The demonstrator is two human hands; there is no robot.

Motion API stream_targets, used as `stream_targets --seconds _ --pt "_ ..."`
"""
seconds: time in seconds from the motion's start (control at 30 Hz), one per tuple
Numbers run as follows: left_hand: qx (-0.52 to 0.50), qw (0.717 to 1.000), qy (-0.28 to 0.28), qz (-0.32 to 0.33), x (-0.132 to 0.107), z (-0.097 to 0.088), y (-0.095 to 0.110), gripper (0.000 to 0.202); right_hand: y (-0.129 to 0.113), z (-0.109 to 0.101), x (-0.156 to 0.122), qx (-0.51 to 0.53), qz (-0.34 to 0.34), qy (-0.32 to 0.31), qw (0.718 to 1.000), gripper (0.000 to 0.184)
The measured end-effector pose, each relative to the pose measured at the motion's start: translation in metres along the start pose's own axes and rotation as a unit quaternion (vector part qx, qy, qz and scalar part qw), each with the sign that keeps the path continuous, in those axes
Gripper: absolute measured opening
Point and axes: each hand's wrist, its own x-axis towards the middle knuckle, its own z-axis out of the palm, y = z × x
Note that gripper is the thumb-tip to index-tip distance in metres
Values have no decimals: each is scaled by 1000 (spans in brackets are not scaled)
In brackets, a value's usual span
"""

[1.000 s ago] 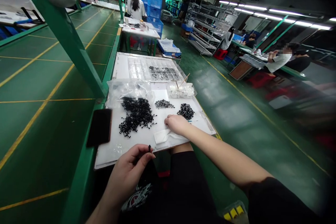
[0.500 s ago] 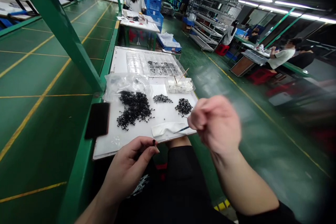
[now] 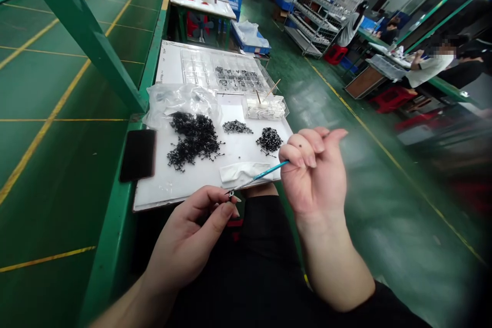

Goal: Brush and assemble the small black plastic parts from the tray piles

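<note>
My left hand pinches a black part; right hand, at two o'clock, grips a blue tool touching it

We work with our left hand and right hand bare, and both forearms are uncovered from the wrist as far back as they show. Our fingernails are short and plain. At the lower right edge of the view a black sleeve begins near the right elbow. Black clothing covers our lap, smooth and dark, filling the space between our two arms.
</note>
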Motion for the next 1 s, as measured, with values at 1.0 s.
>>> stream_targets --seconds 1.0 --pt "272 935 -40 224 -2 -6 24 17 -21 -4 -43 -361 -66 -328 870 21"
